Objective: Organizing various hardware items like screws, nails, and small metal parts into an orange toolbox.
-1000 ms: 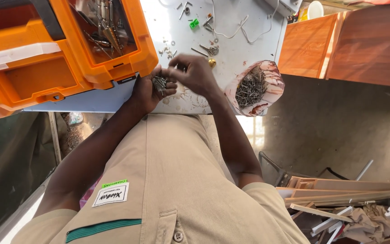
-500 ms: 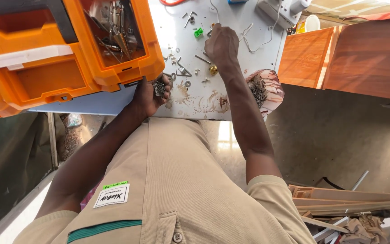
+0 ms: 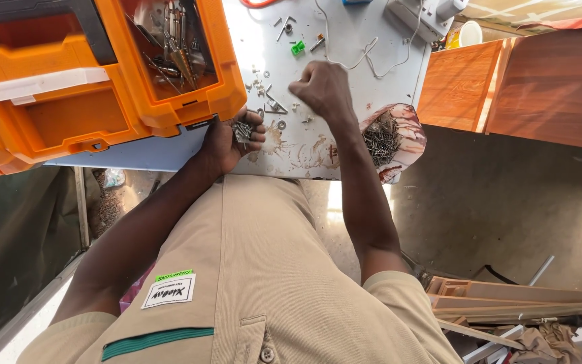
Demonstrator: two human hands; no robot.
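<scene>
both hands (image 3: pixel 234 138) cupped around screws (image 3: pixel 243 130)

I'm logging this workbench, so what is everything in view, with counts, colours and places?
toolbox: one, orange, open, table's left
tools in toolbox tray: several, metallic
table: one, white, stained
loose screws and washers: many, metallic, table middle
green clip: one, table top
bag of nails: one, table's right edge
wooden panels: brown, right
wood strips: several, floor lower right
left hand: cupped around small screws
right hand: closed, over table
</scene>
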